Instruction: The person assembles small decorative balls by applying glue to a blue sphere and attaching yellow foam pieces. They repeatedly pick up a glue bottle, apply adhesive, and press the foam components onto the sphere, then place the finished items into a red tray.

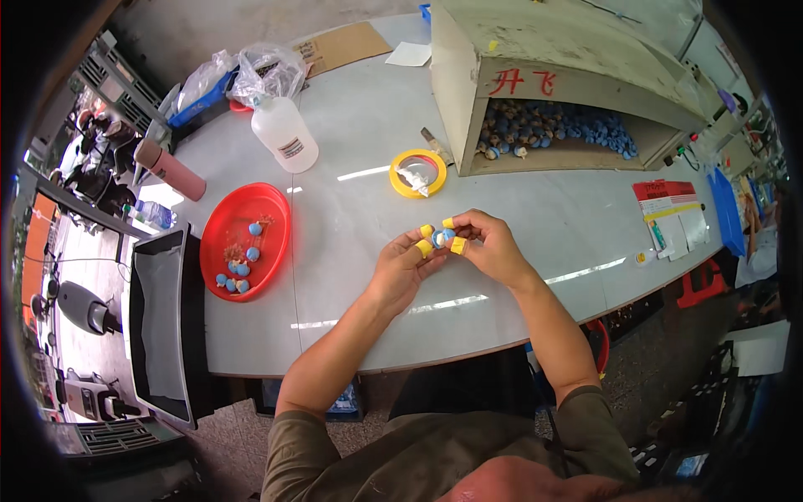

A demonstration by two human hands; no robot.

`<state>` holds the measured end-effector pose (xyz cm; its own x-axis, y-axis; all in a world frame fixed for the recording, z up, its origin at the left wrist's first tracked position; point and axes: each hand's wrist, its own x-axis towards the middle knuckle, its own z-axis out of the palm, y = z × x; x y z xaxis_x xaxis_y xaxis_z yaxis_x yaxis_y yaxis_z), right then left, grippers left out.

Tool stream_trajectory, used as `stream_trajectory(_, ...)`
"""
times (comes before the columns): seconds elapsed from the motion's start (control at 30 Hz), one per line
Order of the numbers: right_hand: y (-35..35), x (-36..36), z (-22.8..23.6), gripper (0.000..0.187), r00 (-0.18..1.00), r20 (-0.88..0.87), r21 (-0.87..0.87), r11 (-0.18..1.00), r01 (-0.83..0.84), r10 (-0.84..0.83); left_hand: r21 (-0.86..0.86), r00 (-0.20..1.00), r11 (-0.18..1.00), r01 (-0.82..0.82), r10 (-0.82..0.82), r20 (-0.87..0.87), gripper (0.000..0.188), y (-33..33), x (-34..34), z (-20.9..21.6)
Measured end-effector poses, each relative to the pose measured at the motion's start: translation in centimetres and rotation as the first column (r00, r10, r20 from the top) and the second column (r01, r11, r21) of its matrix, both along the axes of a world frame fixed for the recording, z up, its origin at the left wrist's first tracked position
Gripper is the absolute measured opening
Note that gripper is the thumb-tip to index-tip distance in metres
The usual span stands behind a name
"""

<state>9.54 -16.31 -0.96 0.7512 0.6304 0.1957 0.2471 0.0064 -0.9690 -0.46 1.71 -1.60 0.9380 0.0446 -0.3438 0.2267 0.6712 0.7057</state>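
Glossy pale grey bench, light streaks across; worn open-front cabinet on top; speckled floor; daylight left.

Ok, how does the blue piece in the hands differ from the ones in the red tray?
The held piece is gripped between the left hand and right hand, while the tray pieces lie untouched in the red tray. The held piece is single; the tray pieces are several, some clustered together. Both show blue with paler parts.
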Motion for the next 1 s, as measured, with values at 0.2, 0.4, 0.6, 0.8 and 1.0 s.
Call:
stream_trajectory(0.2,-0.5,-0.1,0.7,0.024,0.983,0.183,-0.033,0.999,-0.013,0.019,0.085,0.999,0.996,-0.004,0.001,0.044,0.032,-0.7,0.1,0.0)
stream_trajectory(0.4,-0.4,-0.4,1.6,0.027,0.953,0.304,-0.105,0.994,0.017,0.016,0.109,0.999,0.994,0.003,-0.008,0.048,0.032,-0.7,0.2,-0.1)
stream_trajectory(0.6,-0.3,-0.7,1.8,0.031,0.93,0.367,-0.126,0.991,0.039,0.01,0.126,0.998,0.992,-0.021,0.013,0.065,0.032,-0.8,0.2,-0.5)
stream_trajectory(0.8,-0.3,-0.7,1.6,0.031,0.931,0.366,-0.127,0.991,0.034,0.014,0.168,0.996,0.985,-0.046,0.032,0.084,0.031,-1.0,0.0,-0.3)
stream_trajectory(1.0,-0.3,-0.8,1.6,0.03,0.92,0.391,-0.125,0.992,0.024,0.027,0.168,0.996,0.985,-0.042,0.029,0.082,0.03,-0.9,0.1,-0.8)
